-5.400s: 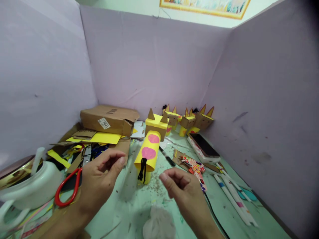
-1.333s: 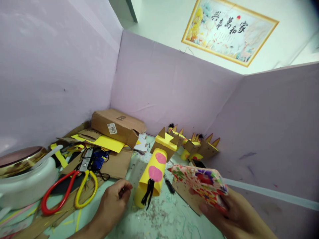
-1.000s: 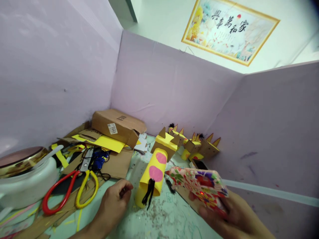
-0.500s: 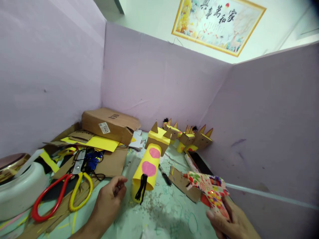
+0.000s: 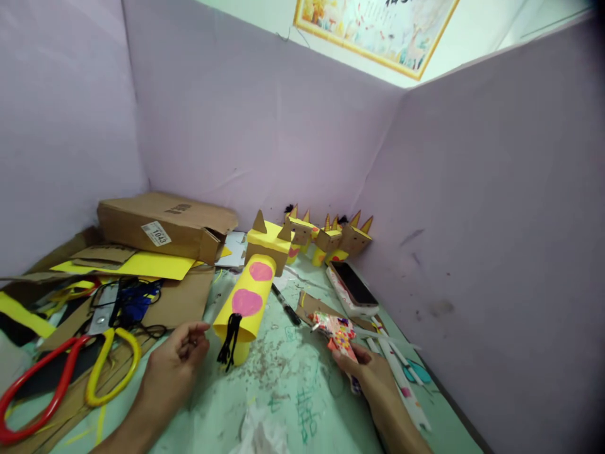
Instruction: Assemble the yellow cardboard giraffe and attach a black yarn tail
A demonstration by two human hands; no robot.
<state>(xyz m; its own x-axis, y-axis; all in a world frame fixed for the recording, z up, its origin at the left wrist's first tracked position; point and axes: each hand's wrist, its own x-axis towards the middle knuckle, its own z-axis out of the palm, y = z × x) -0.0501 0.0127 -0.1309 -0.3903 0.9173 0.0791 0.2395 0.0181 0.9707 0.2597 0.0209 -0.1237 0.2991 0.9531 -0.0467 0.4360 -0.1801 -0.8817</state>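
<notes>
A yellow paper animal (image 5: 244,293) with pink spots, a black yarn tail and a cardboard head with pointed ears stands on the table. My left hand (image 5: 176,356) is just left of its tail end, apart from it, with the fingers curled in; whether anything small is pinched there I cannot make out. In my right hand (image 5: 366,372) is a glue gun (image 5: 336,333) wrapped in flowered covering. Its nozzle points left, over or beside a flat cardboard piece (image 5: 307,302). A black marker (image 5: 286,304) lies between the animal and the cardboard.
Large scissors (image 5: 101,343), black cord and yellow paper (image 5: 155,265) lie at left, before a cardboard box (image 5: 165,224). Several similar animals (image 5: 326,239) stand at the back. A phone (image 5: 352,284) and glue sticks (image 5: 401,378) are at right. Crumpled tissue (image 5: 262,432) is in front.
My right hand has brought the glue gun left and lower, close to the tabletop. The view has turned right and down. My left hand stays beside the paper animal.
</notes>
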